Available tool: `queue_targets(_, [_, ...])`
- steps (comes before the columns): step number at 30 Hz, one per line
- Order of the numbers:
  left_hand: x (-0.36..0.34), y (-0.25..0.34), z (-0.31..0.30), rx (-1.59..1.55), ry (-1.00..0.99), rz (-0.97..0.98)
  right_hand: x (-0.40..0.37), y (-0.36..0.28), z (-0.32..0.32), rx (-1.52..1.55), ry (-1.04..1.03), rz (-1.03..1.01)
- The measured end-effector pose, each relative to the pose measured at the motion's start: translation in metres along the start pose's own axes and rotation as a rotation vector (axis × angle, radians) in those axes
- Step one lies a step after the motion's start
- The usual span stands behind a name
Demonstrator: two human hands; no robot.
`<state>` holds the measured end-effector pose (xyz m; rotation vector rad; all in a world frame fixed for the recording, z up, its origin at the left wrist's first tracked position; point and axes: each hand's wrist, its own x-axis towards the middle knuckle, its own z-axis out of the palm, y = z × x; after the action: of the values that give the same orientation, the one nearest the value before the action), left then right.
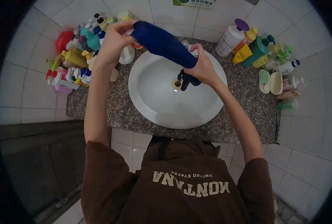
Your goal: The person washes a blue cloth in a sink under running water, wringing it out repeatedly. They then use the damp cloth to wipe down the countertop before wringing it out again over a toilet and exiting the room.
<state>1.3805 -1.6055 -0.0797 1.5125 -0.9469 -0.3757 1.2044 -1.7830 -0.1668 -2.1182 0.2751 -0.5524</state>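
A dark blue cloth (pixel 164 43) is stretched at a slant above the back of the white oval sink (pixel 154 97). Its upper left end is pinched by my left hand (pixel 117 39), near the bottles. At the lower right end, my right hand (pixel 202 67) grips the cloth. A darker piece of fabric (pixel 188 80) hangs below my right hand, beside the drain (pixel 177 84); whether it joins the blue cloth cannot be made out. The faucet is mostly hidden behind the cloth and hand.
Many bottles stand crowded on the left, among them a yellow bottle (pixel 73 58). More stand at the right, including a white pump bottle (pixel 230 40) and a teal bottle (pixel 256 50). An open soap box (pixel 276 83) lies on the speckled counter (pixel 242 100).
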Motion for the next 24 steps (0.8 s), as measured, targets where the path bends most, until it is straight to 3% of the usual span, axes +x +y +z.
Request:
queue_targets(1, [-0.01,-0.019,-0.014,-0.049,0.046,-0.095,0.0,-0.002,-0.002,0.098,-0.133,0.101])
queue_targets(2, [-0.024,-0.035,-0.022,-0.121,0.046,-0.216,0.002,-0.006,-0.002,0.095,-0.142,0.106])
queue_targets(3, [-0.04,-0.054,-0.03,-0.194,0.046,-0.338,0.005,-0.009,-0.002,-0.009,-0.221,0.041])
queue_targets(4, [-0.052,-0.089,-0.044,-0.172,-0.086,-0.441,0.009,-0.013,-0.001,-0.112,-0.302,-0.025])
queue_targets(7, [-0.093,-0.124,-0.05,0.244,-0.438,-0.455,0.022,-0.035,0.0,-0.279,-0.382,-0.092])
queue_targets(11, [-0.108,-0.106,-0.013,0.223,-0.397,-0.355,0.03,-0.057,0.011,-0.395,-0.6,-0.184])
queue_targets(13, [-0.097,-0.091,0.012,0.226,-0.246,-0.161,0.032,-0.057,0.01,-0.289,-0.567,-0.118])
queue_targets(15, [-0.083,-0.083,0.035,0.102,-0.2,0.015,0.037,-0.055,0.007,-0.184,-0.506,-0.179])
queue_targets(17, [-0.067,-0.078,0.059,-0.025,-0.176,0.07,0.038,-0.059,0.007,-0.077,-0.431,-0.228])
queue_targets(18, [-0.06,-0.074,0.068,-0.149,-0.164,0.122,0.034,-0.065,0.01,0.055,-0.393,-0.118])
queue_targets(20, [-0.052,-0.063,0.082,-0.202,-0.098,0.123,0.031,-0.074,0.018,0.181,-0.345,-0.012])
queue_targets(22, [-0.041,-0.06,0.092,-0.468,-0.024,0.15,0.033,-0.079,0.026,0.263,-0.059,-0.044])
queue_targets(23, [-0.038,-0.058,0.096,-0.469,-0.03,0.158,0.037,-0.077,0.026,0.259,-0.052,-0.049])
queue_targets(24, [-0.04,-0.056,0.1,-0.461,-0.089,0.049,0.042,-0.075,0.026,0.367,0.082,-0.047])
